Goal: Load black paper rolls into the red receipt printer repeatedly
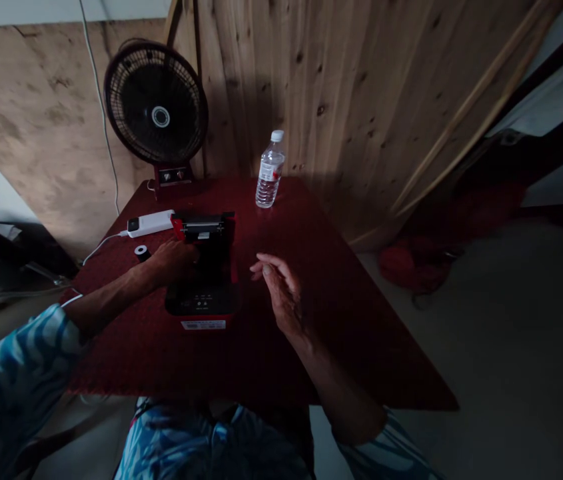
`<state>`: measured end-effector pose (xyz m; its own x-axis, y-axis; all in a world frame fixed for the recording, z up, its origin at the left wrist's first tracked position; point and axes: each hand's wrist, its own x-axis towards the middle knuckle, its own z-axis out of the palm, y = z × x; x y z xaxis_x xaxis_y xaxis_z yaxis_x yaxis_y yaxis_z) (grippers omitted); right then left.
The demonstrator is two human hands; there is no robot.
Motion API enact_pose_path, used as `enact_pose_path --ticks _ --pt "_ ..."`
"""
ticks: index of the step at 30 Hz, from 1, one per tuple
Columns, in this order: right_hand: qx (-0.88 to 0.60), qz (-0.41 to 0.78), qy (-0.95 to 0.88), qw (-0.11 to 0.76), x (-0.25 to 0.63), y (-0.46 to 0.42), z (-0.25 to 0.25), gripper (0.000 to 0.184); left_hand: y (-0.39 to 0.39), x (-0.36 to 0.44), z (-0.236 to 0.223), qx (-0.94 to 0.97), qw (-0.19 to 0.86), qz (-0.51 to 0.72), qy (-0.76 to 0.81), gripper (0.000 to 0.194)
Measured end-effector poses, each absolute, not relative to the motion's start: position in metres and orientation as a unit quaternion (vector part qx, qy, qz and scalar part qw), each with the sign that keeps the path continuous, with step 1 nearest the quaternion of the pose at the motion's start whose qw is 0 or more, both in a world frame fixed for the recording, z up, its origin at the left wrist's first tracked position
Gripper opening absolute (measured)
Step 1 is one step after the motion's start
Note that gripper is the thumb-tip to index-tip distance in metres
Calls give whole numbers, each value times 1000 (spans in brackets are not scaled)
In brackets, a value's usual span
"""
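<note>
A small black and red printer [202,303] stands on the table with its lid [204,225] raised. My left hand [174,260] reaches in from the left, over the printer's open compartment. Its fingertips are lost in the dark interior, so what they touch or hold is hidden. Just behind my left wrist a small black roll with a white end [142,253] stands on the table. To the right of the printer, my right hand [281,290] hovers apart from it, fingers stretched leftward and nothing seen in them.
The dark red table [281,360] bears a white power bank [150,223] with a cable, left of the lid. A water bottle [270,172] stands at the back, and a black fan [156,107] at the back left. Wooden boards [271,80] rise behind.
</note>
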<state>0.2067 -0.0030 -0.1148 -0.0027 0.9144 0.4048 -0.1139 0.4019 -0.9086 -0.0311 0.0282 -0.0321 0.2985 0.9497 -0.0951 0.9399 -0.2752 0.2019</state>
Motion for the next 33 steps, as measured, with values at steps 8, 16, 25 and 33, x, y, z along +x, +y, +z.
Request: enact_pose_path --ticks 8,16,25,33 --pt "-361 412 -573 610 208 2 -119 28 0 -36 -16 769 154 138 605 32" --pt "-385 405 -581 592 208 1 -123 28 -23 -35 -19 781 111 298 538 12" --pt "-396 404 -584 583 207 4 -123 22 -80 -29 -29 863 -19 298 408 12" --pt "-392 363 -610 585 210 7 -130 28 -101 -36 -48 875 -33 264 405 19"
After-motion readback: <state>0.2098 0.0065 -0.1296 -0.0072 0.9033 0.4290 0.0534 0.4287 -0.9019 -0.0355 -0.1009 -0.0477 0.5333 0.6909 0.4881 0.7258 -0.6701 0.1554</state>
